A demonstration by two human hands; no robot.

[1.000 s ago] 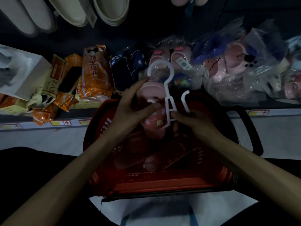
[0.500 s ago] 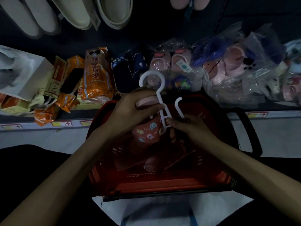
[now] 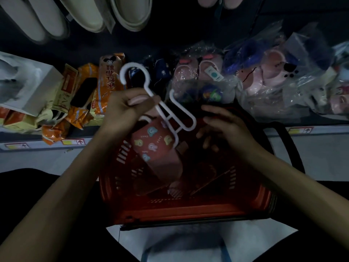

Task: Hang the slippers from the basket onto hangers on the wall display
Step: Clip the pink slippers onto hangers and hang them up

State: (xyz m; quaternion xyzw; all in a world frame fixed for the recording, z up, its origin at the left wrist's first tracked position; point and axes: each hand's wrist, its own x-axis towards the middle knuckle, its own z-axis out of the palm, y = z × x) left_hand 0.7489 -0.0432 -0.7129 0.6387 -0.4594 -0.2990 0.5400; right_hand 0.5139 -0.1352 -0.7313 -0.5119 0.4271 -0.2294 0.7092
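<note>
A white plastic hanger (image 3: 166, 110) with a round hook sits above the red basket (image 3: 188, 210). A pink slipper (image 3: 154, 146) printed with small cartoon animals hangs from one of its arms. My left hand (image 3: 122, 110) grips the slipper's heel together with the hanger's stem. My right hand (image 3: 224, 127) hovers just right of the hanger, fingers loosely curled, holding nothing. More pink slippers lie dim in the basket's bottom.
A shelf behind the basket carries orange packets (image 3: 105, 86), a white box (image 3: 28, 86) and bagged pink slippers (image 3: 264, 78). Cream slippers (image 3: 130, 12) hang on the dark wall above. The basket's black handle (image 3: 290, 146) lies to the right.
The hanger has tilted with its hook swinging left, and the slipper now hangs lower on it. My right hand has let go of the hanger and drawn slightly right.
</note>
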